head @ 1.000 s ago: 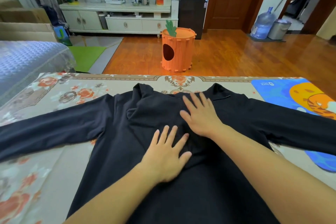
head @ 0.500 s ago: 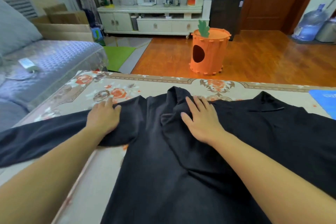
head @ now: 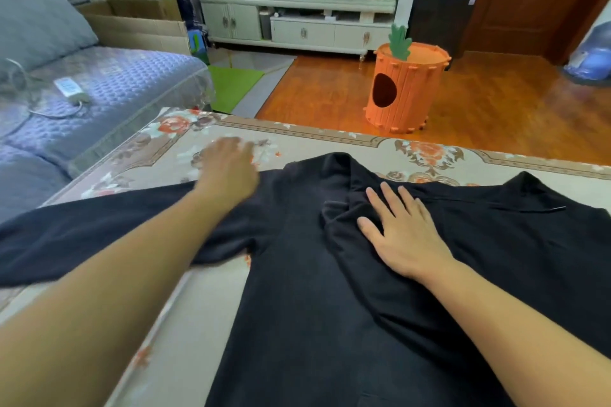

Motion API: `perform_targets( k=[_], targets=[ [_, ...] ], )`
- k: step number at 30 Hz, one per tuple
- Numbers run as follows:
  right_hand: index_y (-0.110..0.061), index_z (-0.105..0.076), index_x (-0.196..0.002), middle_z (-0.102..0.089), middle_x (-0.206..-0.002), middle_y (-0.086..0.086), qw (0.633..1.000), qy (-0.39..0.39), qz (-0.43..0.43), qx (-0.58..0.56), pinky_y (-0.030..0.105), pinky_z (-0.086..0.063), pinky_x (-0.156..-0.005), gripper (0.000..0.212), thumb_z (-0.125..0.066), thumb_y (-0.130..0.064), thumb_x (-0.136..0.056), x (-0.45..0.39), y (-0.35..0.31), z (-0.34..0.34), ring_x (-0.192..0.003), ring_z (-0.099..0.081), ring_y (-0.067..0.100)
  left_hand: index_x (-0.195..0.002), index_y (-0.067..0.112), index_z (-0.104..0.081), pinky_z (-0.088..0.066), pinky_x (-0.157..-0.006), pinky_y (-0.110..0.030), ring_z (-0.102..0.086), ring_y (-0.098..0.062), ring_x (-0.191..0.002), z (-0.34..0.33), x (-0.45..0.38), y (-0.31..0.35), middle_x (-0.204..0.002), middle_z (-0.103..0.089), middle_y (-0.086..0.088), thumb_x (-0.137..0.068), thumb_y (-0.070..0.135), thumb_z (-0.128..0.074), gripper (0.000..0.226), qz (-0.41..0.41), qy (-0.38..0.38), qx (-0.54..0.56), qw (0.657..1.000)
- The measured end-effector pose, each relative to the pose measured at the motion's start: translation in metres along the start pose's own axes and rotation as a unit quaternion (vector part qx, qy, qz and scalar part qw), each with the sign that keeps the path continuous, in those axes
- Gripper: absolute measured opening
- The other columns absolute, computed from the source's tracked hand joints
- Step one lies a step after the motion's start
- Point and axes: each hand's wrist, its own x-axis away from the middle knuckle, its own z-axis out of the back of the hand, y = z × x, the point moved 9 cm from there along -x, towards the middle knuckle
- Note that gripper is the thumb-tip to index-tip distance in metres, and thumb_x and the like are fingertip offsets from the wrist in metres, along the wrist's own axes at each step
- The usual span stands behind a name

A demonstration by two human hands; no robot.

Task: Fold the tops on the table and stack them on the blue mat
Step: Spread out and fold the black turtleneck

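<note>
A dark long-sleeved top point(head: 307, 291) lies spread flat on the table point(head: 205, 314), which is covered with a beige cloth printed with orange flowers. The collar end points away from the person, and one sleeve point(head: 82, 241) stretches out across the table toward the left edge of the view. The right hand point(head: 401, 235) lies palm down on the chest of the top, just below the collar, its fingers point(head: 390, 200) spread and flat, pressing the fabric and gripping nothing. The left hand point(head: 228, 168) is over the shoulder of the top where the sleeve begins, partly above the bare cloth; it is blurred, the hand looks open with the fingers extended, and whether it touches or holds the fabric cannot be told. Beyond the table stand an orange carrot-shaped bin point(head: 405, 89) on the wooden floor and a blue-grey sofa point(head: 99, 89) to the left.
</note>
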Motion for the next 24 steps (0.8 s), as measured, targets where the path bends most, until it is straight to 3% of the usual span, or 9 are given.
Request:
perform_targets(
  k=[4,8,10,12,15,18,20,22,24],
  targets=[
    [-0.039,0.007,-0.159,0.017,-0.167,-0.009,0.997,0.056,-0.018,-0.058,0.043,0.004,-0.125,0.07,-0.01,-0.068,-0.097,0.003,0.006,0.013,-0.152,0.021,0.015,-0.16,0.031,-0.023,-0.011,-0.125,-0.046,-0.012,-0.028,-0.155,-0.03,0.025,0.118,-0.169,-0.016,-0.005,-0.104,0.057,-0.025,0.062,-0.17,-0.081,0.093,0.978],
    [-0.039,-0.003,-0.159,0.011,-0.168,-0.007,1.0,0.014,-0.011,-0.018,0.045,0.008,-0.124,0.067,-0.012,-0.066,-0.099,0.001,0.004,0.003,-0.153,0.017,0.019,-0.16,0.045,-0.006,-0.002,-0.125,-0.052,0.004,-0.029,-0.156,-0.075,0.016,0.091,-0.17,0.003,0.009,-0.096,0.072,-0.007,0.069,-0.054,-0.171,0.08,0.981],
    [-0.037,-0.012,-0.16,0.002,-0.168,-0.009,0.994,-0.018,0.015,-0.105,0.043,0.003,-0.125,0.064,-0.018,-0.063,-0.101,-0.004,0.008,0.013,-0.155,0.007,0.017,-0.158,0.05,-0.003,-0.002,-0.124,-0.056,0.003,-0.032,-0.156,-0.078,0.005,0.083,-0.17,0.004,0.011,-0.096,0.073,-0.007,0.066,-0.024,-0.194,0.073,0.978],
    [-0.029,-0.021,-0.159,-0.009,-0.168,-0.006,0.986,0.06,0.011,-0.155,0.041,-0.004,-0.126,0.06,-0.024,-0.054,-0.105,-0.01,0.045,0.052,-0.155,-0.002,0.016,-0.157,0.052,0.0,-0.003,-0.123,-0.057,0.001,-0.035,-0.156,-0.078,0.0,0.086,-0.17,0.005,0.011,-0.097,0.071,-0.007,0.063,-0.02,-0.212,0.058,0.975],
    [-0.029,-0.019,-0.159,-0.008,-0.168,0.0,0.991,0.101,-0.089,0.006,0.046,-0.004,-0.125,0.061,-0.013,-0.052,-0.103,-0.005,0.149,0.09,-0.155,-0.002,0.024,-0.157,0.051,-0.011,-0.004,-0.122,-0.061,0.001,-0.038,-0.155,-0.074,-0.003,0.088,-0.17,0.003,0.007,-0.102,0.059,-0.019,0.057,0.017,-0.243,0.043,0.969],
    [-0.038,-0.013,-0.159,0.003,-0.169,-0.001,0.978,-0.016,-0.194,0.076,0.051,-0.002,-0.124,0.055,-0.016,-0.051,-0.106,0.013,0.246,0.075,-0.154,0.004,0.033,-0.15,0.032,-0.042,-0.012,-0.121,-0.061,-0.008,-0.039,-0.152,-0.023,-0.007,0.136,-0.167,-0.014,-0.006,-0.096,0.033,-0.038,0.054,-0.002,-0.11,0.012,0.994],
    [-0.033,-0.016,-0.159,-0.001,-0.169,0.005,0.976,-0.03,-0.21,0.049,0.046,-0.005,-0.125,0.054,-0.02,-0.045,-0.107,0.025,0.271,0.066,-0.153,-0.003,0.036,-0.152,0.029,-0.039,-0.024,-0.118,-0.057,-0.02,-0.036,-0.149,0.007,0.013,0.199,-0.164,-0.024,-0.01,-0.098,0.042,-0.032,0.056,-0.101,-0.016,0.06,0.993],
    [-0.02,-0.026,-0.158,-0.014,-0.167,0.011,0.978,0.0,-0.209,0.017,0.039,-0.009,-0.123,0.051,-0.023,-0.034,-0.109,0.032,0.275,0.064,-0.152,-0.015,0.033,-0.159,0.035,-0.024,-0.021,-0.122,-0.052,-0.014,-0.03,-0.153,-0.012,0.045,0.238,-0.168,-0.017,-0.006,-0.101,0.056,-0.015,0.062,-0.176,-0.054,0.08,0.98],
    [-0.01,-0.036,-0.152,-0.028,-0.16,0.013,0.975,0.025,-0.219,0.01,0.039,-0.017,-0.119,0.048,-0.028,-0.025,-0.107,0.037,0.276,0.066,-0.146,-0.026,0.032,-0.161,0.039,-0.01,-0.009,-0.126,-0.048,0.0,-0.025,-0.157,-0.047,0.072,0.233,-0.171,-0.005,0.0,-0.099,0.064,-0.007,0.067,-0.157,-0.113,0.055,0.98]
  ],
)
